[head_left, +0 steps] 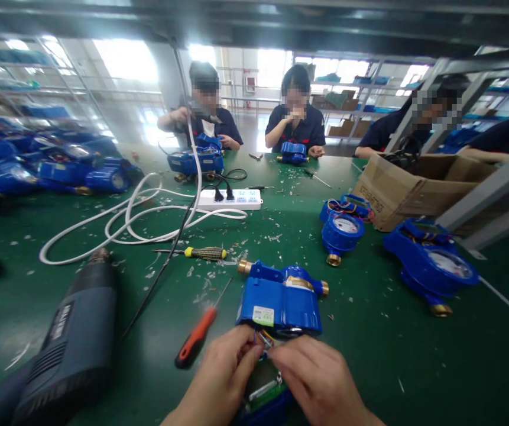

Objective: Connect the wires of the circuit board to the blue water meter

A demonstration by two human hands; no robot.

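A blue water meter (281,299) with brass ends lies on the green table just in front of me. Coloured wires (263,340) come out of its near side. My left hand (221,378) and my right hand (320,381) meet at those wires, the fingertips of both pinched on them. Below my hands a green circuit board (263,391) sits in a blue housing, partly hidden by my hands.
An orange-handled screwdriver (196,337) lies left of the meter, a yellow-and-black one (203,253) further back. A dark heat gun (74,343) lies at the left. A white power strip (232,199), white cable, two open blue meters (343,228) (431,263), a cardboard box (414,186) and seated people beyond.
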